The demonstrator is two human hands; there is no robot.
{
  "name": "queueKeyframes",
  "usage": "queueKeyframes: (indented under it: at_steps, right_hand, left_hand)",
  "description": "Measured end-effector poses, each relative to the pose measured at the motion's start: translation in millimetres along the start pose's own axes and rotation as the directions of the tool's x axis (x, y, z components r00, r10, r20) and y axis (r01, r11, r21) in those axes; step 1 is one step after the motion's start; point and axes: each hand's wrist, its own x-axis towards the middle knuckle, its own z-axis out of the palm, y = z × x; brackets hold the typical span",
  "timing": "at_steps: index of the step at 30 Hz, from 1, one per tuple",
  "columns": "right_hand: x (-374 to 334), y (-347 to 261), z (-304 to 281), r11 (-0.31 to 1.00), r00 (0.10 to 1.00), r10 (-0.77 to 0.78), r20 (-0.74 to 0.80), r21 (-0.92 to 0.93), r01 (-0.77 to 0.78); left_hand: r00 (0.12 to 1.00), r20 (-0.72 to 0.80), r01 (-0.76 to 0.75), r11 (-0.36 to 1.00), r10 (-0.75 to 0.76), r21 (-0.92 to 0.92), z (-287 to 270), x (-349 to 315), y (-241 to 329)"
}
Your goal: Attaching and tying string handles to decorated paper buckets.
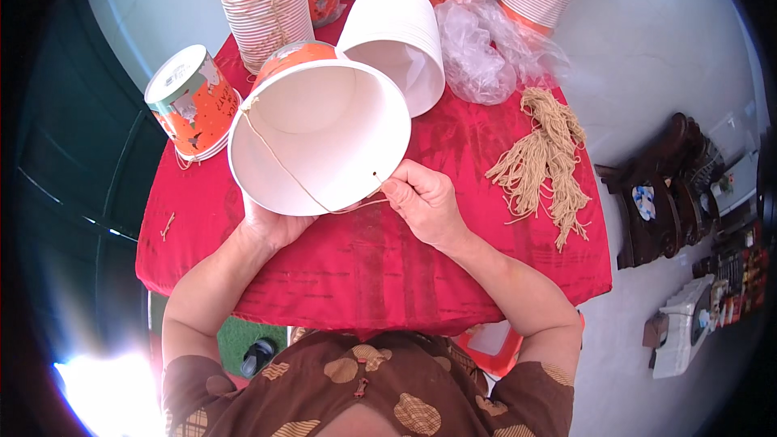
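Note:
A paper bucket (324, 133), white inside and orange outside, is tilted with its open mouth toward me. My left hand (275, 222) supports it from below at the left, its fingers mostly hidden behind the wall. A thin tan string (283, 168) is fastened at a hole in the left of the rim and sags across the mouth. At the right side of the rim, my right hand (425, 201) pinches this string between thumb and forefinger, close to a small dark hole (375, 174). The string's tail lies by the thumb.
Nested white buckets (396, 40) lie behind. An orange bucket (190, 105) stands upside down at left, near a tall bucket stack (263, 16). Clear plastic wrapping (486, 48) and a bundle of tan strings (546, 162) rest at right on the red tablecloth (356, 275).

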Motion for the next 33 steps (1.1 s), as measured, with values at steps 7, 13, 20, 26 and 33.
queueKeyframes:
  at_steps: [7,13,20,26,33]
  right_hand:
    - [5.1,0.4,-6.1,0.947,0.937,0.207,-0.282,-0.184,-0.264]
    - [-3.1,-28.1,-0.8,0.993,0.994,0.043,-0.103,0.113,-0.031]
    - [-11.0,-48.1,14.6,0.902,0.998,-0.040,0.054,0.431,0.013]
    - [-11.8,-47.5,13.8,0.882,1.000,0.007,0.017,0.471,-0.015]
    - [-12.2,-45.2,9.3,0.840,0.997,0.000,0.080,0.540,-0.044]
  left_hand:
    - [0.963,0.109,-0.262,0.947,0.245,0.184,-17.2,-1.4,-8.1]
    - [0.938,0.152,-0.346,0.847,0.310,0.405,-32.1,-2.0,-16.4]
    - [0.928,0.204,-0.373,0.816,0.313,0.442,-28.6,-0.7,-20.8]
    - [0.942,0.171,-0.335,0.807,0.288,0.487,-27.5,-0.2,-22.6]
    - [0.907,0.194,-0.419,0.747,0.375,0.517,-26.8,-1.2,-20.3]
